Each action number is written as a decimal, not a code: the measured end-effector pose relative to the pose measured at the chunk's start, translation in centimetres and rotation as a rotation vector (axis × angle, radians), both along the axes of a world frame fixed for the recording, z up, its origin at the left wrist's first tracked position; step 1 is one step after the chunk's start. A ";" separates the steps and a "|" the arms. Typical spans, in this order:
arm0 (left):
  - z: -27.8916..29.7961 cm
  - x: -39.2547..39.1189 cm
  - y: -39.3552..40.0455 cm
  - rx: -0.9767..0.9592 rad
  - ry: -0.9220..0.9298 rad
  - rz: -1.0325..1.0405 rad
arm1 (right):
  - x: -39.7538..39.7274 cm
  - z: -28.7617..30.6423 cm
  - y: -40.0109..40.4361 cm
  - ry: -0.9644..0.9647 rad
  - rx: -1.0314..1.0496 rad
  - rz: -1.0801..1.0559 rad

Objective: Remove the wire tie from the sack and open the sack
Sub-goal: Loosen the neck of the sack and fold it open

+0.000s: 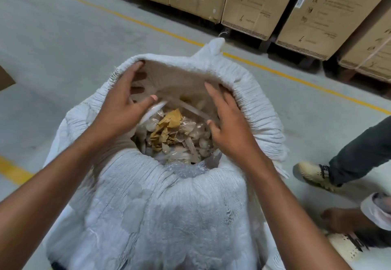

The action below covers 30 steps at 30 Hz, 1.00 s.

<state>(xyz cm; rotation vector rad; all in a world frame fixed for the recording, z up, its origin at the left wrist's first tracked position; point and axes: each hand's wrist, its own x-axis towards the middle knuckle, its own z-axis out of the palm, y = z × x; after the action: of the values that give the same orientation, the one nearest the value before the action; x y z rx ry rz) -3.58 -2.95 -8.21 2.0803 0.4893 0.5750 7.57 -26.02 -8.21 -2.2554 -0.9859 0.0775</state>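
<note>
A large white woven sack point(169, 206) stands upright in front of me with its mouth spread wide. Its gathered rim point(256, 102) is rolled outward. Inside lie clear plastic scraps and crumpled brown paper point(169, 125). My left hand point(120, 104) is at the left side of the mouth. Its fingers curl inside over the sack's inner layer and the thumb presses on a clear plastic fold. My right hand point(228, 125) lies flat against the inside right wall with its fingers spread. No wire tie shows anywhere in view.
Tall cardboard boxes point(254, 1) on pallets line the back behind a yellow floor line point(148, 24). Another person's leg and shoe point(313, 174) stand close at the right, with a hand point(342, 219) low at the bottom right. A cardboard piece point(5, 79) lies at the left edge.
</note>
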 end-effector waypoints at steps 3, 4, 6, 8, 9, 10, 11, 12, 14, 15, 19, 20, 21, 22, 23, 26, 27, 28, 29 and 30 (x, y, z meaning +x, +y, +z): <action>0.9 0.5 -0.1 -0.594 -0.132 0.055 | -0.9 0.6 -1.2 0.090 -0.056 0.079; 1.1 0.5 -0.5 -0.717 -0.155 0.060 | -1.2 0.6 -1.7 0.136 -0.083 0.107; 0.9 0.5 -1.7 -0.799 -0.152 0.070 | -1.8 0.7 -2.5 0.176 -0.168 0.159; 0.3 0.2 -3.2 -0.715 -0.108 0.088 | -2.0 1.0 -3.3 0.136 -0.227 0.167; -0.2 -0.1 -3.8 -0.575 -0.075 0.091 | -2.0 1.4 -3.7 0.108 -0.246 0.152; -0.7 -0.4 -4.2 -0.388 -0.042 0.079 | -1.8 1.6 -4.1 0.079 -0.265 0.131; -1.2 -0.8 -4.4 -0.193 -0.019 0.054 | -1.6 1.9 -4.5 0.049 -0.288 0.113; -1.7 -1.3 -4.3 -0.018 0.007 0.026 | -1.3 1.9 -5.0 0.026 -0.311 0.101; -2.2 -2.3 -3.9 0.229 0.108 -0.043 | -0.7 2.0 -5.7 -0.009 -0.372 0.099; -2.2 -2.8 -3.7 0.312 0.192 -0.081 | -0.4 2.0 -5.9 -0.024 -0.408 0.099; -1.5 -4.8 -2.6 0.482 0.486 -0.271 | 0.5 2.3 -6.3 -0.057 -0.480 0.088; -1.2 -5.3 -2.2 0.488 0.522 -0.335 | 0.7 2.4 -6.2 -0.061 -0.480 0.089; -0.8 -5.6 -1.9 0.485 0.552 -0.392 | 0.8 2.6 -6.0 -0.069 -0.481 0.096; -0.5 -5.9 -1.6 0.477 0.588 -0.432 | 0.9 2.7 -5.7 -0.080 -0.487 0.105; -0.1 -6.0 -1.4 0.474 0.631 -0.458 | 1.1 2.8 -5.5 -0.096 -0.501 0.114; 1.0 -6.6 -0.7 0.495 0.746 -0.503 | 1.7 3.1 -5.4 -0.146 -0.605 0.098; 1.2 -6.9 -0.4 0.492 0.764 -0.507 | 2.0 3.2 -5.6 -0.155 -0.646 0.079; 1.4 -7.2 -0.1 0.481 0.773 -0.503 | 2.2 3.3 -5.9 -0.160 -0.677 0.062; 1.4 -7.4 0.1 0.469 0.773 -0.497 | 2.2 3.3 -6.0 -0.164 -0.693 0.056; 1.3 -7.4 0.1 0.460 0.766 -0.495 | 2.1 3.3 -6.0 -0.166 -0.694 0.064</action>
<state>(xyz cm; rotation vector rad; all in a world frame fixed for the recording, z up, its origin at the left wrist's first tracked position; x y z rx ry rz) -10.97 -2.87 -6.87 2.7116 0.2433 -0.4726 9.67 -31.97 -4.94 -2.8901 -1.2599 0.3051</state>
